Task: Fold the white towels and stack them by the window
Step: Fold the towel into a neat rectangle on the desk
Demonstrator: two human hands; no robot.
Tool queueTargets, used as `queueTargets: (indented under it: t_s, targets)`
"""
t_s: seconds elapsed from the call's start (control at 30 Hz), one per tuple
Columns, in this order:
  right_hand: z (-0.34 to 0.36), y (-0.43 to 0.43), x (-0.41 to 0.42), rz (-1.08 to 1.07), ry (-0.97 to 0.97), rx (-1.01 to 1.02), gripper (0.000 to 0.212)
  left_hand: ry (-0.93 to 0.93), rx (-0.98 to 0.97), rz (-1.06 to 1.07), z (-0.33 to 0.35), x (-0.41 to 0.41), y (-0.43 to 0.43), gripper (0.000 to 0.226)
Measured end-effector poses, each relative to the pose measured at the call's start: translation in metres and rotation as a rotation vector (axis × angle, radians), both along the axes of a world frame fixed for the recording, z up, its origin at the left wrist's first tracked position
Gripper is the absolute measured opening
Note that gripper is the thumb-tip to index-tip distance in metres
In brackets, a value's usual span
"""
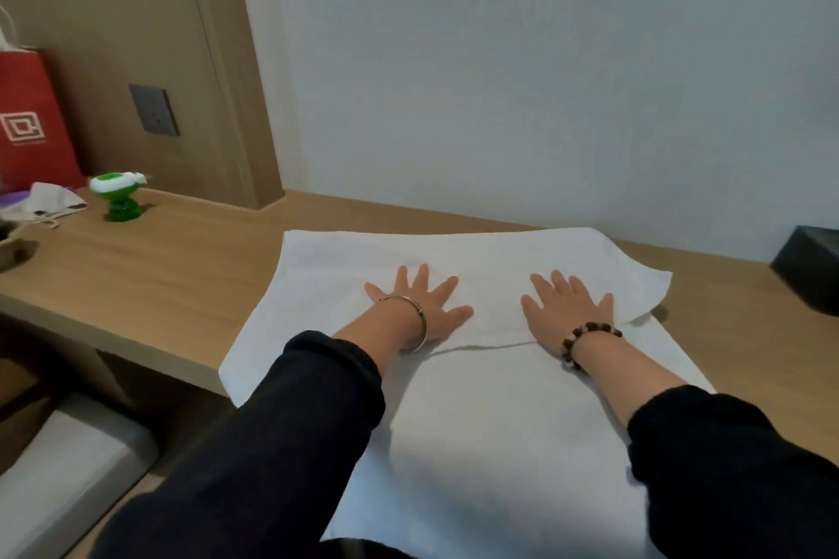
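on the wooden desk (159,286), 2 hands, left (420,304) and right (567,309), press flat, fingers spread, on a half-folded white towel (499,422).

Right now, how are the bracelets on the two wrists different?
The bracelet on the left wrist is one thin, smooth silver-coloured ring; the bracelet on the right wrist is a string of round beads. The left one is shiny and pale, while the right one is mostly dark brown with a few lighter beads. Both sit just behind a hand pressed flat, fingers spread, on the white towel.
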State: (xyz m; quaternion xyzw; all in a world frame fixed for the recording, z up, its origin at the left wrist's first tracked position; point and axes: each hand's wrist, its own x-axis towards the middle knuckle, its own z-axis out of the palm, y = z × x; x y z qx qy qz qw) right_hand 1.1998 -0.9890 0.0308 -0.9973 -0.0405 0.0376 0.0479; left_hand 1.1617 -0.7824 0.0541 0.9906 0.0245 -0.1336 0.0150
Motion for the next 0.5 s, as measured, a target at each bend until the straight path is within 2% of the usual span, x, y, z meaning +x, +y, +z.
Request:
queueTargets:
  t_s: [0.23, 0.5]
  targets:
    - [-0.002, -0.017, 0.056, -0.188, 0.007, 0.014, 0.057, -0.033, -0.006, -0.109, -0.004, 0.085, -0.018, 0.061]
    - [0.001, -0.018, 0.094, -0.188, -0.044, -0.01, 0.055, -0.044, -0.004, -0.157, -0.005, 0.14, -0.021, 0.059]
